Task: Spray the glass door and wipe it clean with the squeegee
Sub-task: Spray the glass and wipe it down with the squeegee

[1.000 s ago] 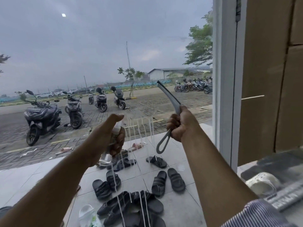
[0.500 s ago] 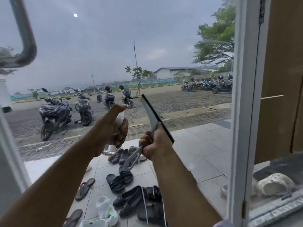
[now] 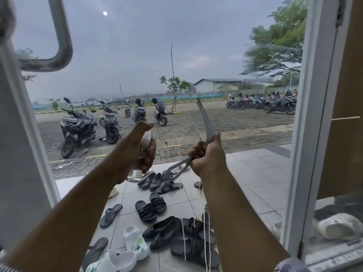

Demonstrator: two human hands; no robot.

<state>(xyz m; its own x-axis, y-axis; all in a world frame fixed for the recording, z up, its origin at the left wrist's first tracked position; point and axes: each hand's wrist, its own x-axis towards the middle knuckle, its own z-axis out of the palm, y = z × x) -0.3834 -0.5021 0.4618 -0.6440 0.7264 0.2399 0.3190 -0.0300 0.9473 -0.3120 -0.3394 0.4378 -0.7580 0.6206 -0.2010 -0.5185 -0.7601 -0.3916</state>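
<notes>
The glass door (image 3: 245, 163) fills the view, with white drip streaks running down its lower middle. My left hand (image 3: 141, 150) grips a small clear spray bottle (image 3: 137, 174), thumb up on its top, nozzle facing the glass. Just to the right, my right hand (image 3: 208, 158) holds a grey squeegee (image 3: 206, 124) by its handle. The blade curves upward, and the looped handle end sticks out down-left of my fist. Whether the blade touches the glass I cannot tell.
A metal door handle (image 3: 60, 42) curves at the upper left. The white door frame (image 3: 306, 134) stands at the right, with brown boards behind it. Outside lie several sandals (image 3: 151, 209) on tiles, and parked scooters (image 3: 76, 128) beyond.
The view has swung left, bringing the door handle and left frame into sight. The squeegee has turned from leaning left to curving upright; the left hand keeps its hold on the bottle.
</notes>
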